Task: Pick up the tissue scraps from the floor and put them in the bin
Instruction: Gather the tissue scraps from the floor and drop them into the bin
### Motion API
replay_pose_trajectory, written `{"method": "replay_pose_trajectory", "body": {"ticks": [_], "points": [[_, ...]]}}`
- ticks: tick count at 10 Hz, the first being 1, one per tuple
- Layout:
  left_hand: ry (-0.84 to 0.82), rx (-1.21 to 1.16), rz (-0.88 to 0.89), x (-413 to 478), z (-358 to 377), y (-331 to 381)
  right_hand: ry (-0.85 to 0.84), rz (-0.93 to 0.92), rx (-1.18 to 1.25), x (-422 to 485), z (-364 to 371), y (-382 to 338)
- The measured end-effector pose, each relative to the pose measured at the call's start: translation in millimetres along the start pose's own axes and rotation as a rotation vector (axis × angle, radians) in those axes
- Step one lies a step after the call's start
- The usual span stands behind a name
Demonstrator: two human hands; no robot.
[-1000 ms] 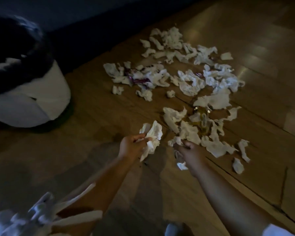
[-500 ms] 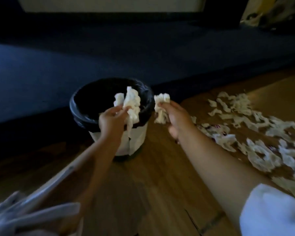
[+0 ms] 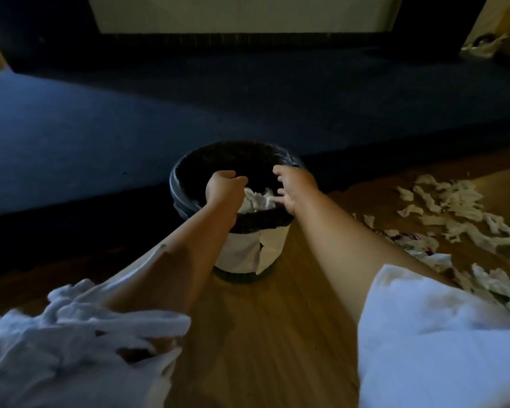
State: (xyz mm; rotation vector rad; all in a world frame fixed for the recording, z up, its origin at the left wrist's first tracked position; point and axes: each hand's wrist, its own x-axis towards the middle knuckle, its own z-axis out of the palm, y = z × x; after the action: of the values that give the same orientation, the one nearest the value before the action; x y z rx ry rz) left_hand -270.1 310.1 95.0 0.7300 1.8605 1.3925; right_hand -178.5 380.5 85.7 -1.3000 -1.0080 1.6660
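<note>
A small white bin (image 3: 273, 248) with a black liner (image 3: 189, 184) stands on the wooden floor in the middle of the view. Both my hands are over its mouth. My left hand (image 3: 224, 188) has its fingers curled, and a white wad of tissue scraps (image 3: 258, 198) hangs from under them into the bin. My right hand (image 3: 296, 187) is spread open, holds nothing, and one fingertip touches the wad. More tissue scraps (image 3: 454, 207) lie strewn over the floor to the right.
A dark blue rug or mattress (image 3: 130, 119) runs behind and to the left of the bin. A pale wall panel (image 3: 242, 13) stands beyond it. The white sleeves (image 3: 442, 343) of my shirt fill the lower corners.
A second ago my hands were picking scraps off the floor. They carried them up to the bin and are now over its mouth. My right hand has opened and let its scraps go.
</note>
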Motion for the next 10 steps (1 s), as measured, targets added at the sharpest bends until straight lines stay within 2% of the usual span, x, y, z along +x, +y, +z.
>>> {"method": "replay_pose_trajectory", "body": {"ticks": [1, 3, 5, 6, 8, 9, 10], "points": [[-0.020, -0.028, 0.119, -27.6, 15.5, -10.1, 0.048, -0.074, 0.054, -13.8, -31.4, 12.5], [-0.302, 0.064, 0.169, -89.5, 75.6, -53.8, 0.155, -0.094, -0.038, -61.0, -139.3, 75.4], [-0.653, 0.202, 0.009, -153.8, 147.1, -115.8, 0.370, 0.070, -0.046, -134.7, -267.0, 159.4], [-0.785, 0.285, -0.063, -193.5, 183.2, -150.9, 0.468, 0.136, -0.124, -178.5, -327.8, 201.0], [-1.004, 0.539, -0.081, -289.2, 231.3, -220.7, 0.693, 0.277, -0.162, -263.2, -417.4, 262.2], [-1.173, 0.752, 0.139, -315.5, 240.9, -264.1, 0.863, 0.282, -0.306, -292.2, -452.7, 290.8], [-1.208, 0.967, 0.225, -326.1, 253.0, -287.3, 0.869, 0.318, -0.541, -314.8, -476.4, 307.4]]}}
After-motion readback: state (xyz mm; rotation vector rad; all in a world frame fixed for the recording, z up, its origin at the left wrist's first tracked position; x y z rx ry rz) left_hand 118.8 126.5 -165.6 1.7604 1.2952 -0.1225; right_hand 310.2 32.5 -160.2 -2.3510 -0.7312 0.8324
